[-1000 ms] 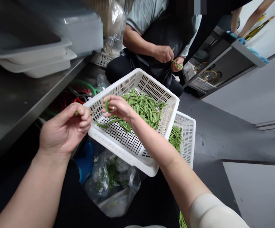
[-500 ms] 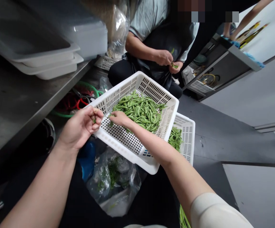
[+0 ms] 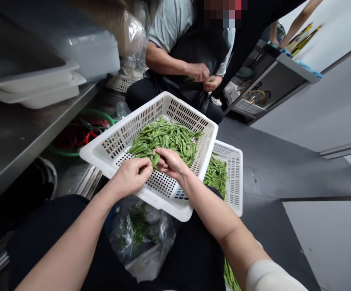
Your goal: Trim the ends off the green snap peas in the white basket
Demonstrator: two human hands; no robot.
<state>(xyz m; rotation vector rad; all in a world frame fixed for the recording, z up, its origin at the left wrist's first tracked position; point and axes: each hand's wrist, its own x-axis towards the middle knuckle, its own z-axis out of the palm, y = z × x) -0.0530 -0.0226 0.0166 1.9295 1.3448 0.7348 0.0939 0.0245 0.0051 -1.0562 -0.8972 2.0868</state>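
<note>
A white perforated basket (image 3: 108, 155) rests tilted in front of me, with a pile of green pea pods (image 3: 166, 139) in its far half. Over its bare near half, my left hand (image 3: 130, 178) and my right hand (image 3: 171, 161) meet, both pinched on one green pod (image 3: 155, 160) held between them. A second white basket (image 3: 234, 178) lies partly under the first, to the right, with more pods inside. Below the baskets a clear plastic bag (image 3: 140, 238) holds green trimmings.
Another person sits opposite in a dark apron, their hands (image 3: 204, 76) working on a pod. A steel counter (image 3: 14, 137) on the left carries stacked white trays (image 3: 39, 87). A green bowl with scissors (image 3: 81, 133) sits beneath it. A low shelf (image 3: 269, 81) stands back right.
Both hands have dropped from above the basket's left rim into the basket and come together. The right hand let go its earlier pod; both now grip one pod.
</note>
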